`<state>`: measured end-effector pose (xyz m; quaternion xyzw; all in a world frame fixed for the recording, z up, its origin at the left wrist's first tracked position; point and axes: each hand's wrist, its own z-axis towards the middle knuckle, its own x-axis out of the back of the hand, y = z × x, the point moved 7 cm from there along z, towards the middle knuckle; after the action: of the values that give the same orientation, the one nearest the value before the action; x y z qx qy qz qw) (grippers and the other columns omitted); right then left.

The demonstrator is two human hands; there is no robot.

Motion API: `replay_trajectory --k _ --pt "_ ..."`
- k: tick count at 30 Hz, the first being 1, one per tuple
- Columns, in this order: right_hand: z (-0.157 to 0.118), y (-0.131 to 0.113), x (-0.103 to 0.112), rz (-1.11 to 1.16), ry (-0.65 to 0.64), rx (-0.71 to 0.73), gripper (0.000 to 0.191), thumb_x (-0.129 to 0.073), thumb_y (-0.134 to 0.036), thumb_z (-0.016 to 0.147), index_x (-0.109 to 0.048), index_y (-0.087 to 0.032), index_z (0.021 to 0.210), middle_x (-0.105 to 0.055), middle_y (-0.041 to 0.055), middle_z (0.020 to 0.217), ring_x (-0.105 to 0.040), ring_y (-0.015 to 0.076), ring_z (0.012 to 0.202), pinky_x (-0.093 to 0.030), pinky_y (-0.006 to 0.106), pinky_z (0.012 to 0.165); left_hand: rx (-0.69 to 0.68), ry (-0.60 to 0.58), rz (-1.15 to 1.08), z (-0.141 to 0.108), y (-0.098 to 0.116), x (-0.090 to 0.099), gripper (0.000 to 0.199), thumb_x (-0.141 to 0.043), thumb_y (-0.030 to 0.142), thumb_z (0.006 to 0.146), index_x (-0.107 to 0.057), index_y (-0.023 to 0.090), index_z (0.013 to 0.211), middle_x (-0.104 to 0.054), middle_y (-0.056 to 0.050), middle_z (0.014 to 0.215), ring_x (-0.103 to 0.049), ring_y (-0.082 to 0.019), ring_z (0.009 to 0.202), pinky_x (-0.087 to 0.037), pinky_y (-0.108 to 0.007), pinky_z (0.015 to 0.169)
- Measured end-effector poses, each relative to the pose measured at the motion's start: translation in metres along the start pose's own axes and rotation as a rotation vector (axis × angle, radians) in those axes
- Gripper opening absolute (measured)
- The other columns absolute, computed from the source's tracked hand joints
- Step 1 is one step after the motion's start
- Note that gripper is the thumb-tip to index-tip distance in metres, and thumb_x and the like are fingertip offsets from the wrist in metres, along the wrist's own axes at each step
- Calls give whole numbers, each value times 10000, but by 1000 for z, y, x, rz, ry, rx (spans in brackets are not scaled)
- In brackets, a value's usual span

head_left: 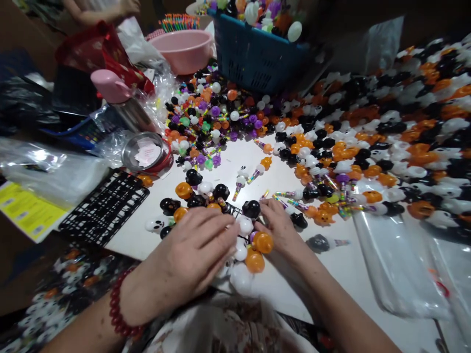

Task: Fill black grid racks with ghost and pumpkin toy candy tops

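My left hand (200, 247), with a red bead bracelet at the wrist, lies palm down over a cluster of black, orange and white figure toppers. Its fingers are stretched out. A black grid rack (238, 214) shows partly under the cluster. My right hand (275, 220) is at the cluster's right side, fingers bent beside a black topper (251, 209) and a small candy-filled tube (264, 194); whether it grips the tube is unclear. Orange toppers (262, 242) sit between the hands. A white ghost piece (241, 179) lies on the table beyond them.
Large piles of figures (342, 147) cover the right and back. A blue basket (257, 54), pink basin (187, 49), pink-lidded flask (125, 103), round tin (143, 151) and stacked black grids (105, 206) stand behind and left. Clear bags (397, 264) lie right. Another person's arm (95, 14) shows top left.
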<state>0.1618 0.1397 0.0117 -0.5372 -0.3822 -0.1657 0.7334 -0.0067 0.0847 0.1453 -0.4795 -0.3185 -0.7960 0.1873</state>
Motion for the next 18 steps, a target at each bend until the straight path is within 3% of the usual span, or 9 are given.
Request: replay_trajectory --k 3,6,8,11,14,18 --pt "4 6 2 -262 -40 -22 307 -546 -157 866 -645 -196 1154 -568 143 1155 -505 304 1051 -439 478 908 -41 -116 -92 0 25 -15 335 -568 118 905 -578 196 1231 -688 -57 1189 -621 -206 1084 -536 -365 972" --pt "4 14 22 -474 62 -86 259 -549 -112 856 -680 -187 1066 -560 176 1216 -470 355 1120 -391 540 933 7 -269 -168 -3 36 -32 291 -517 118 930 -581 243 1185 -687 -4 1181 -640 -178 1057 -548 -302 946" --pt "3 15 31 -442 132 -95 252 -560 -101 850 -680 -186 1055 -541 175 1271 -442 364 1182 -372 548 973 39 -289 -163 -6 36 -36 310 -512 100 931 -576 260 1188 -682 10 1188 -639 -173 1070 -539 -287 961" --pt "3 8 21 -115 61 -56 236 -524 -136 895 -647 -185 1090 -566 138 1193 -523 274 1086 -444 433 941 30 -235 -124 -15 32 -31 351 -551 95 912 -563 233 1235 -686 -8 1187 -627 -170 1081 -517 -283 995" --pt "4 2 -3 187 -90 -62 220 -470 -93 868 -615 -191 1001 -572 73 1040 -571 192 926 -485 326 836 -6 -60 -24 -21 22 -11 408 -589 110 889 -550 200 1285 -679 -51 1220 -598 -215 1136 -478 -373 1046" --pt "9 5 -22 288 -119 -97 132 -488 -100 797 -569 -191 847 -561 39 960 -566 168 855 -467 282 771 183 86 98 -14 -12 14 386 -578 133 916 -547 210 1293 -647 -88 1212 -582 -231 1123 -490 -409 986"
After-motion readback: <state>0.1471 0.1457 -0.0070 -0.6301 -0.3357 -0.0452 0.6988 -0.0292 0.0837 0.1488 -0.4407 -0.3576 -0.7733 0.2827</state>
